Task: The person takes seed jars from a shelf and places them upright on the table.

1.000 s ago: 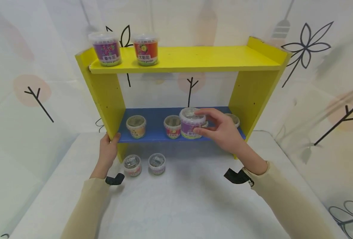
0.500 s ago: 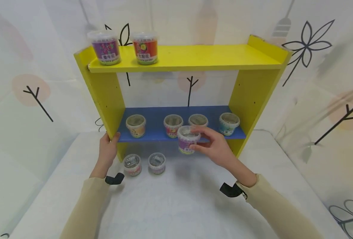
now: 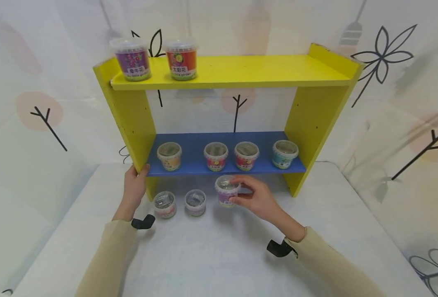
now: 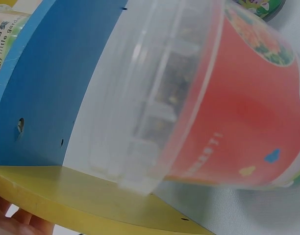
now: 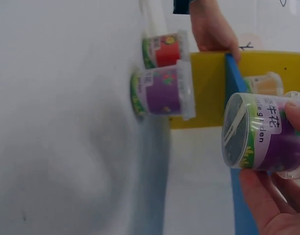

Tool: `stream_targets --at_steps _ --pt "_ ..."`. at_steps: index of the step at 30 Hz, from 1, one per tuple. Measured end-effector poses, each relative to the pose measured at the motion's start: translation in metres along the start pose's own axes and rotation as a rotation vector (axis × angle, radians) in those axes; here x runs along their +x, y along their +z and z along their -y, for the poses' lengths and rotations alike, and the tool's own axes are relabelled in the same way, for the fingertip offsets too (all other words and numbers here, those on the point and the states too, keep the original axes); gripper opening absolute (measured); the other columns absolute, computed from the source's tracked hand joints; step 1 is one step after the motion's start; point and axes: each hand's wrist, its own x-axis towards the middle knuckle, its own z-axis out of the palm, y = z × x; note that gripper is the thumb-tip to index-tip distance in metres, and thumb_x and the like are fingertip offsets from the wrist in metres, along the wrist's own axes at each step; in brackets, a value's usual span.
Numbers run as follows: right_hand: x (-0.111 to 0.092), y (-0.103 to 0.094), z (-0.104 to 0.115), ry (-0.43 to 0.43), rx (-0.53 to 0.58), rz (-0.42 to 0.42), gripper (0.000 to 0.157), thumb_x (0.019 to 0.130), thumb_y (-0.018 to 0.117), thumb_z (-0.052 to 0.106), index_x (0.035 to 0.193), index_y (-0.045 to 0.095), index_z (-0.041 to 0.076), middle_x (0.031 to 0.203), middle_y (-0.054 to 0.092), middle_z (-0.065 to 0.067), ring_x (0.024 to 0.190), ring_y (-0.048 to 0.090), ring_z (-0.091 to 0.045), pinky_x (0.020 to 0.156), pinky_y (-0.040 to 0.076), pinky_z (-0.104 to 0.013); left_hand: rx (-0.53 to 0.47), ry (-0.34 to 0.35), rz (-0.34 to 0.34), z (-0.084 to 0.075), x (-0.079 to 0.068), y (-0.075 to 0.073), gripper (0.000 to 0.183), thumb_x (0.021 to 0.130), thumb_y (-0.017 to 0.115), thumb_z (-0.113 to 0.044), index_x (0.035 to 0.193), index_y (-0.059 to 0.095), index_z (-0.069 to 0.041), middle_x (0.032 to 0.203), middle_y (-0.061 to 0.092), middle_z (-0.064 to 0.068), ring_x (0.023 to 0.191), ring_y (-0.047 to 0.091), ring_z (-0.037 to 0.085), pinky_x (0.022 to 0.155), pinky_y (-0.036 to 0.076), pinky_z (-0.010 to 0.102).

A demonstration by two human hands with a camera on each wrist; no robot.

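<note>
My right hand (image 3: 257, 200) pinches a purple-labelled plastic tub (image 3: 225, 199) with a clear lid between thumb and fingers. The right wrist view shows this tub (image 5: 267, 132) tilted, its clear base facing the camera. It hangs in front of the blue lower shelf (image 3: 189, 168), below that shelf's front edge. At the shelf unit's left side, my left hand (image 3: 133, 187) grips the yellow side panel (image 3: 131, 123) by the blue board's corner. Two tubs stand on the table under the shelf: a red-labelled tub (image 3: 165, 210) and a purple-labelled one (image 3: 195, 208).
On the blue shelf sit an orange-labelled tub (image 3: 171, 161), two red-labelled tubs (image 3: 215, 163) and a teal-labelled tub (image 3: 283, 159). The yellow top shelf (image 3: 252, 72) bears a purple tub (image 3: 133, 64) and a red tub (image 3: 182, 64) at its left. A patterned cloth hangs behind.
My right hand has carried the purple tub off the blue shelf, toward me and down, slightly left. The red and teal tubs behind it now show. My left hand has stayed in place.
</note>
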Motion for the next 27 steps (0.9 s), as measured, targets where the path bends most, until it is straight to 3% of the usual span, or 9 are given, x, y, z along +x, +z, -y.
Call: stream_targets --at_steps 7,14,18,22,27 --pt "0.002 0.009 -0.014 0.019 0.004 -0.015 0.043 0.08 0.079 -0.005 0.12 0.064 -0.003 0.132 0.058 -0.019 0.118 0.058 -0.037 0.09 0.055 -0.046 0.004 -0.008 0.005 -0.001 -0.001 0.0 0.051 0.106 0.045 -0.036 0.146 0.043 -0.004 0.139 0.053 0.018 0.129 0.05 0.035 0.11 0.037 0.053" --pt "0.004 0.016 0.0 0.046 -0.064 -0.009 0.041 0.079 0.079 -0.006 0.117 0.063 -0.009 0.126 0.059 -0.025 0.112 0.06 -0.041 0.088 0.056 -0.046 0.006 -0.017 0.006 -0.002 0.0 -0.001 0.053 0.106 0.045 -0.036 0.147 0.042 -0.003 0.14 0.053 0.018 0.129 0.05 0.035 0.111 0.036 0.053" --pt "0.009 0.019 -0.025 0.048 -0.085 -0.021 0.042 0.079 0.081 -0.001 0.118 0.065 -0.003 0.127 0.06 -0.021 0.112 0.062 -0.04 0.086 0.057 -0.038 0.003 -0.021 0.006 -0.003 0.0 -0.002 0.053 0.105 0.045 -0.036 0.147 0.042 -0.003 0.14 0.052 0.019 0.13 0.049 0.035 0.111 0.036 0.054" --pt "0.013 0.024 -0.058 0.039 -0.093 -0.044 0.043 0.077 0.085 0.003 0.116 0.067 0.003 0.126 0.061 -0.016 0.112 0.062 -0.037 0.088 0.057 -0.042 0.004 -0.019 0.01 -0.004 0.0 -0.002 0.053 0.105 0.045 -0.036 0.147 0.042 -0.004 0.14 0.052 0.019 0.129 0.049 0.035 0.111 0.036 0.054" --pt "0.011 0.029 -0.055 0.041 -0.135 -0.035 0.042 0.076 0.084 -0.002 0.114 0.066 -0.003 0.123 0.061 -0.022 0.112 0.061 -0.039 0.091 0.054 -0.051 0.012 -0.016 0.013 -0.003 0.0 -0.001 0.054 0.105 0.045 -0.037 0.147 0.042 -0.004 0.141 0.052 0.019 0.129 0.049 0.036 0.11 0.036 0.055"
